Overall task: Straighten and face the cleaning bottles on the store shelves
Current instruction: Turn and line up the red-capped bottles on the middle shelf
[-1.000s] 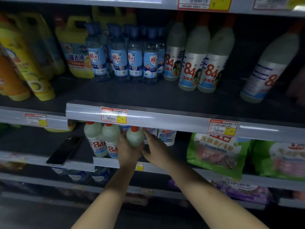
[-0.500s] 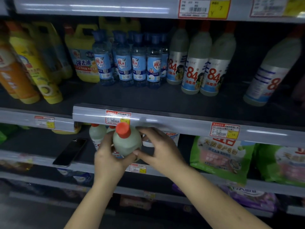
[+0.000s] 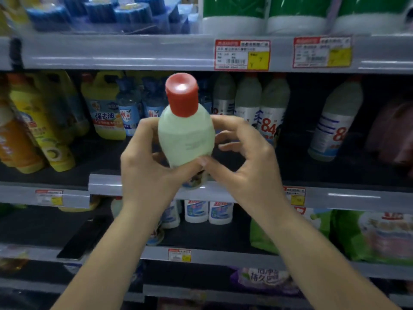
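A pale green bottle with a red cap (image 3: 186, 135) is held up in front of the middle shelf, its cap tipped toward me. My left hand (image 3: 147, 173) grips its lower body from the left. My right hand (image 3: 243, 162) holds it from the right, thumb pressed on its lower front, fingers curled behind. Its label is mostly hidden by my hands. Behind it stand several white "84" bottles (image 3: 270, 117) in a row, and one more "84" bottle (image 3: 335, 124) stands apart to the right, leaning.
Blue-capped clear bottles (image 3: 129, 113), a yellow jug (image 3: 105, 113) and yellow and orange bottles (image 3: 42, 128) fill the middle shelf's left. Below are small white bottles (image 3: 209, 211), a dark phone (image 3: 82, 238) lying flat and green bags (image 3: 368, 236). Grey shelf rails (image 3: 348, 198) carry price tags.
Both hands have lifted the red-capped bottle from the lower shelf up to the middle shelf's height. The view has tilted upward and closer to the shelves.
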Demonstrator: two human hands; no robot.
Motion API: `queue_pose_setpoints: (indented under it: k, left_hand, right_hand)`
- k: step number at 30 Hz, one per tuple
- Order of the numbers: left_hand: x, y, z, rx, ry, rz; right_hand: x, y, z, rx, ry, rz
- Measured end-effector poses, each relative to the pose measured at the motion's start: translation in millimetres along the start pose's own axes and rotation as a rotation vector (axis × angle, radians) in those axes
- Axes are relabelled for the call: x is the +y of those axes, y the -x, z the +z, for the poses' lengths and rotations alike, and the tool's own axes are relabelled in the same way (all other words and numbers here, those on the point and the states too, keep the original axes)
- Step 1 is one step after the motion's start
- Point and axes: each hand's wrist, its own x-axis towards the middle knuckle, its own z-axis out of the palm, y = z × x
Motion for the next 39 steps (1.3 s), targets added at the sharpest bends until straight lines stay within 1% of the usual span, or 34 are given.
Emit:
queue_pose_setpoints:
  k: [3,8,13,15,18,23,25,28,33,39]
  left_hand:
    - [-1.4,-15.9,26.5,0.024,0.051,-0.103]
    - [-18.7,-32.0,65.2,-0.050,0.057,-0.226]
    - [-33.0,-25.3,81.0,-0.040,0.085,-0.202]
    - [-32.9,-26.6,83.5,-0.046,0.085,-0.206]
    - [-35.4,-33.2,88.6,-0.060,0.086,-0.231]
    - [-49.9,-35.8,101.3,-0.064,0.025,-0.233]
    - [-56.9,-30.0,103.6,-0.107,0.002,-0.225]
    - [-66.7,-19.9,102.6,-0.192,0.046,-0.239]
    - [-69.9,-16.1,97.1,-0.286,0.072,-0.246]
    - [-79.9,-22.5,105.4,-0.302,0.010,-0.307]
  right_hand:
    - [15.2,-10.5,-2.9,0.061,0.010,0.085]
    - [51.2,-18.1,-5.0,0.081,0.068,0.201]
    - [73.8,-9.0,-3.2,0.051,0.150,0.155]
    - [75.6,-10.8,-3.7,0.030,0.164,0.187]
    - [78.1,-16.4,-3.3,-0.034,0.196,0.297]
    - [89.3,-17.9,4.5,-0.053,0.216,0.278]
    - [93.7,-15.7,7.1,-0.070,0.210,0.293]
    - [98.7,-11.0,11.3,-0.102,0.238,0.283]
    - [105.8,-9.0,12.2,-0.102,0.273,0.266]
    - [119.1,-7.7,8.3,-0.161,0.288,0.377]
